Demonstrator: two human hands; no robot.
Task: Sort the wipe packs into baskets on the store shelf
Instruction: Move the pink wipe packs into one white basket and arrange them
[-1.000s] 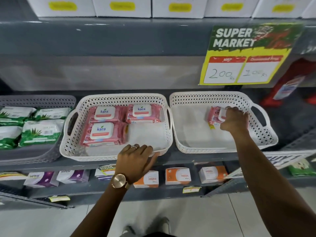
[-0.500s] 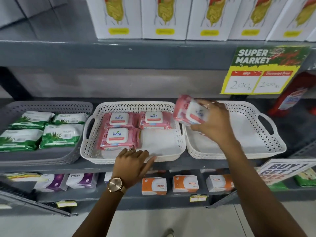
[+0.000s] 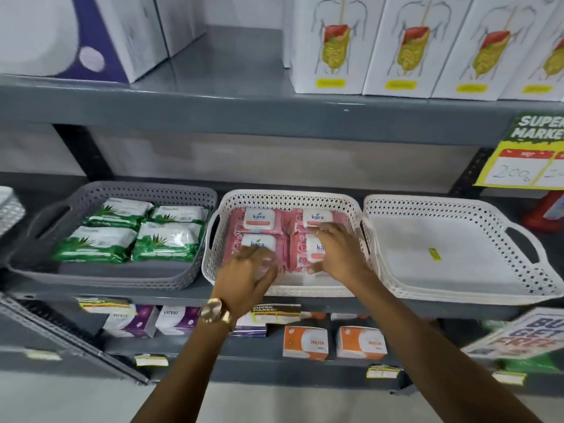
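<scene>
A white middle basket on the shelf holds several pink "kara" wipe packs laid flat, two at the back and two at the front. My right hand grips the front-right pink pack, fingers on its top and thumb at its near edge. Blurred, with fingers spread, my left hand hovers over the front-left pink pack and the basket's near rim. The white right basket holds no packs, only a small yellow sticker. A grey left basket holds several green wipe packs.
White boxes line the shelf above. A yellow price sign hangs at the right. The lower shelf carries purple boxes and orange boxes. A red item stands behind the right basket.
My right hand carried the pink pack from the right basket leftward into the middle basket's front-right spot. My left hand moved from the basket's rim up over the front-left pack. The view tilted up and left.
</scene>
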